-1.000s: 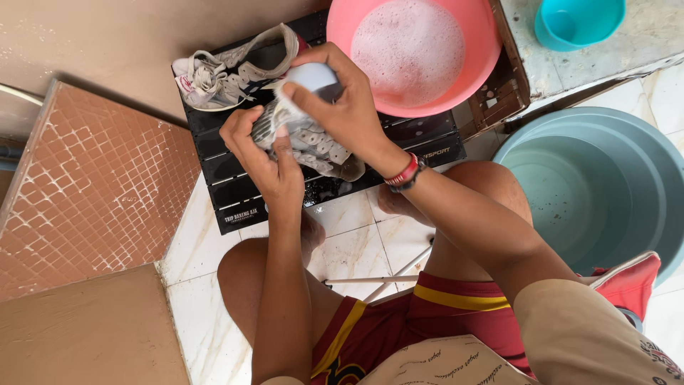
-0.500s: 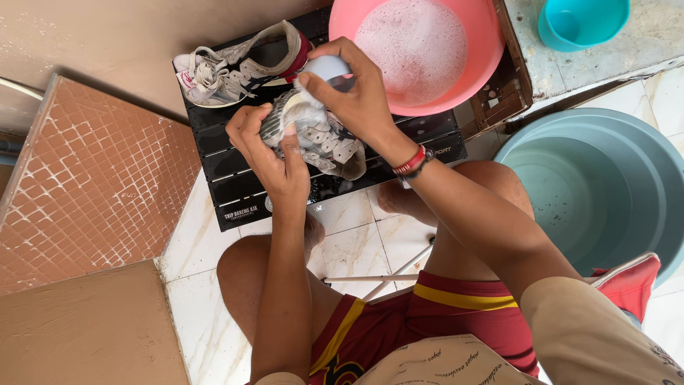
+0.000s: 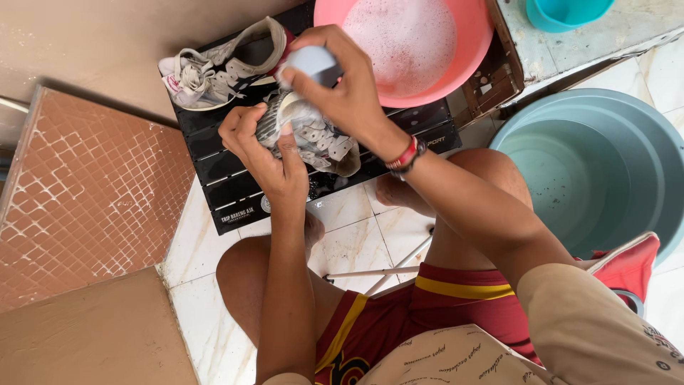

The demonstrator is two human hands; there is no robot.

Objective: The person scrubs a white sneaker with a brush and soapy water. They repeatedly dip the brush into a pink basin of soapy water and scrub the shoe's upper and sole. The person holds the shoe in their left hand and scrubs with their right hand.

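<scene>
Over black crate (image 3: 235, 187): left hand (image 3: 267, 153) clasps shoe (image 3: 317, 139), right hand (image 3: 342, 89) clasps brush (image 3: 313, 63)

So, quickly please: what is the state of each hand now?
Left hand: closed, holding the grey shoe.
Right hand: closed around a pale brush, pressed on the shoe.

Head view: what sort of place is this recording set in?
Probably a home washing corner, perhaps a tiled yard or back porch. A pink basin of soapy water sits by a large grey-blue tub on the white tiled floor, and the hands hold a shoe over a low black table.
</scene>
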